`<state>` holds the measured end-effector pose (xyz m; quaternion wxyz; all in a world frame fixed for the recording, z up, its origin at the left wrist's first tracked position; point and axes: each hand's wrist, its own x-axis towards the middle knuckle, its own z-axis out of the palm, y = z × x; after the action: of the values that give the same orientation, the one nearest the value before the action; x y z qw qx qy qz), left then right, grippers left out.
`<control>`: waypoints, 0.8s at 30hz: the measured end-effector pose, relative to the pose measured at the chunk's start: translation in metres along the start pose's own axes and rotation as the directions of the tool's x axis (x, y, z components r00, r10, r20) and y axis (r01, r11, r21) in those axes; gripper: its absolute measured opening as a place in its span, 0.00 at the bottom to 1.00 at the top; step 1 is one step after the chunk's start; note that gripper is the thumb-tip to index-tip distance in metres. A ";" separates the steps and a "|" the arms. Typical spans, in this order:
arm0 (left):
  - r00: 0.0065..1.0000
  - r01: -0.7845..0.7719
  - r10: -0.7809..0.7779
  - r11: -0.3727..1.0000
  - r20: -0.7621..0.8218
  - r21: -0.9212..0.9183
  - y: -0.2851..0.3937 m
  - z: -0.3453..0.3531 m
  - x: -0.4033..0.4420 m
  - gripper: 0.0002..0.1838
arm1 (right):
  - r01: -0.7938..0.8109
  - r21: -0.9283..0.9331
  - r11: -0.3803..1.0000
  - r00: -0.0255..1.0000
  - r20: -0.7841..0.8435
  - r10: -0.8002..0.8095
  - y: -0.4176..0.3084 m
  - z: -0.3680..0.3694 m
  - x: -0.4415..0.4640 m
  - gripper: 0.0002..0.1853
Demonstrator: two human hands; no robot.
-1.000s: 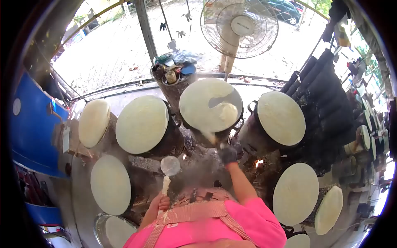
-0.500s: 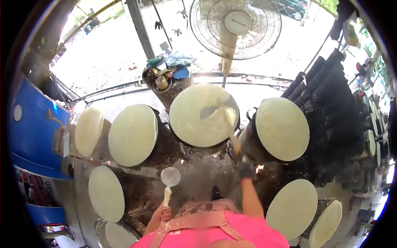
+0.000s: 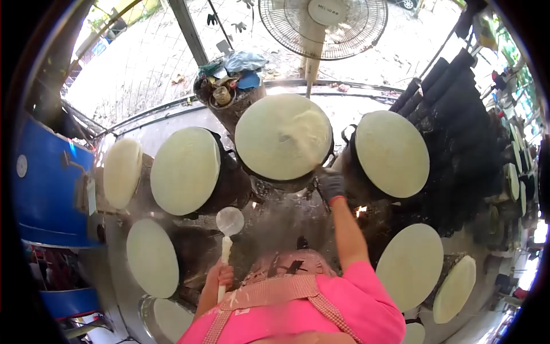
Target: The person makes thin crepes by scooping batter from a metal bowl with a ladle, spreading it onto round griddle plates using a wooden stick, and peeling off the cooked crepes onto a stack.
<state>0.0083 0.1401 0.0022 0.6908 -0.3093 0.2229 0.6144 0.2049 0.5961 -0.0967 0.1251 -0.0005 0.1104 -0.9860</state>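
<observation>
My left hand [image 3: 222, 275] is closed around the pale, batter-coated handle of a ladle [image 3: 230, 220], whose round metal bowl points forward. My right hand [image 3: 331, 184], in a dark grey glove, grips a long-handled tool at the near right edge of the middle round griddle [image 3: 258, 137]. Motion blurs the tool's head, so its kind is unclear. Pale green batter covers this griddle, with a thicker, streaky, whitish patch [image 3: 306, 131] on its right half. Glowing fire [image 3: 360, 211] shows just below and right of the gloved hand.
More batter-covered round griddles stand around me: left [image 3: 186, 171], far left [image 3: 122, 173], lower left [image 3: 152, 258], right [image 3: 392, 153] and lower right [image 3: 410, 266]. Ahead are a fan [image 3: 323, 28] and a cluttered bin [image 3: 243, 112]. Dark stacked rolls [image 3: 458, 137] stand right, a blue drum [image 3: 48, 183] left.
My right hand has moved forward and slightly left, up to the middle griddle's edge. The dark gap in its batter has shrunk. The camera view has tipped downward; my left hand still holds the ladle.
</observation>
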 end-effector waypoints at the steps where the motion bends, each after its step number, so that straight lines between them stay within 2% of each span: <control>1: 1.000 -0.005 0.005 1.000 -0.003 -0.007 0.010 0.007 -0.002 0.06 | 0.020 -0.377 0.926 0.935 -0.322 -0.151 0.006 0.009 0.005 0.11; 2: 0.999 -0.031 0.030 0.999 0.031 0.025 0.014 0.008 -0.005 0.05 | -0.101 -0.682 0.724 0.752 -0.529 -0.393 0.010 0.020 0.006 0.12; 3: 0.997 -0.051 0.048 0.997 0.060 0.057 0.016 0.008 -0.011 0.12 | -0.321 -0.852 0.414 0.420 -0.520 -0.744 0.021 0.009 0.005 0.10; 4: 0.994 -0.068 0.059 0.994 0.093 0.089 0.019 0.009 -0.012 0.20 | -0.547 -0.812 0.202 0.160 -0.338 -0.927 0.034 -0.017 0.009 0.09; 5: 0.996 -0.047 0.045 0.999 0.077 0.022 0.025 0.010 -0.006 0.17 | -0.644 -0.749 0.155 0.042 -0.237 -0.971 0.052 -0.038 0.027 0.08; 6: 0.998 -0.028 0.032 0.998 0.058 -0.055 0.030 0.007 0.000 0.15 | -0.667 -0.727 0.165 -0.025 -0.200 -0.980 0.073 -0.052 0.043 0.08; 7: 0.999 -0.017 0.022 0.991 0.037 -0.131 0.032 0.005 0.003 0.12 | -0.526 -0.807 0.269 -0.006 -0.312 -0.950 0.086 -0.059 0.044 0.08; 8: 0.999 -0.007 0.013 0.983 0.034 -0.182 0.030 0.018 0.003 0.17 | -0.291 -0.849 0.442 0.033 -0.471 -0.882 0.089 -0.061 0.033 0.09; 9: 0.998 0.024 -0.011 0.980 0.064 -0.199 0.031 0.017 0.001 0.17 | -0.140 -0.846 0.514 0.083 -0.528 -0.845 0.085 -0.063 0.017 0.10; 11: 0.987 0.083 -0.052 0.977 0.153 -0.199 0.039 0.014 0.002 0.17 | -0.309 -0.946 0.098 0.031 -0.114 -0.993 0.044 -0.029 -0.005 0.12; 14: 0.975 0.086 -0.045 0.979 0.217 -0.183 0.043 0.028 0.008 0.19 | -0.632 -0.719 0.288 -0.216 -0.194 -0.957 -0.030 0.021 -0.020 0.14; 15: 0.975 0.094 -0.052 0.978 0.215 -0.188 0.044 0.035 0.012 0.19 | -0.779 -0.564 0.275 -0.225 -0.158 -0.961 -0.043 0.024 -0.014 0.17; 16: 0.978 0.098 -0.057 0.975 0.203 -0.199 0.044 0.038 0.013 0.19 | -0.836 -0.535 0.121 -0.085 -0.092 -0.992 -0.047 0.013 -0.008 0.17; 17: 0.964 0.168 -0.131 0.975 0.233 -0.146 0.054 0.036 0.022 0.20 | -0.865 -0.500 -0.039 0.065 -0.036 -0.997 -0.047 0.002 -0.001 0.17; 18: 0.947 0.225 -0.193 0.969 0.258 -0.099 0.070 0.029 0.035 0.20 | -0.902 -0.369 -0.223 0.249 -0.025 -0.968 -0.040 0.015 0.002 0.15; 19: 0.929 0.250 -0.232 0.968 0.290 -0.026 0.079 0.038 0.046 0.19 | -0.822 -0.430 -0.373 0.396 0.039 -0.917 -0.032 0.023 -0.004 0.15; 20: 0.969 0.175 -0.149 0.977 0.196 -0.121 0.084 0.045 0.055 0.18 | -0.826 -0.407 -0.391 0.442 -0.035 -0.896 -0.029 0.034 -0.015 0.15; 21: 0.968 0.142 -0.152 0.988 0.201 0.063 0.100 0.048 0.070 0.18 | -0.860 -0.381 -0.340 0.396 -0.078 -0.915 -0.030 0.036 -0.021 0.14; 22: 0.975 0.147 -0.150 0.989 0.165 0.027 0.101 0.072 0.078 0.16 | -0.891 -0.351 -0.288 0.348 -0.120 -0.930 -0.031 0.037 -0.028 0.13; 23: 0.994 0.006 -0.013 0.997 0.107 0.071 0.106 0.092 0.091 0.11 | -0.936 -0.317 -0.151 0.200 -0.128 -0.971 -0.029 0.028 -0.034 0.12; 24: 0.948 -0.143 0.036 0.935 0.316 0.324 0.118 0.089 0.113 0.07 | -0.961 -0.277 -0.004 0.043 -0.133 -0.990 -0.022 0.022 -0.040 0.11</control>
<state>-0.0981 0.2888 -0.0303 0.7310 -0.0752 0.2313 0.6375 0.2384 0.6222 -0.0690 -0.1071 0.5864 0.7995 -0.0737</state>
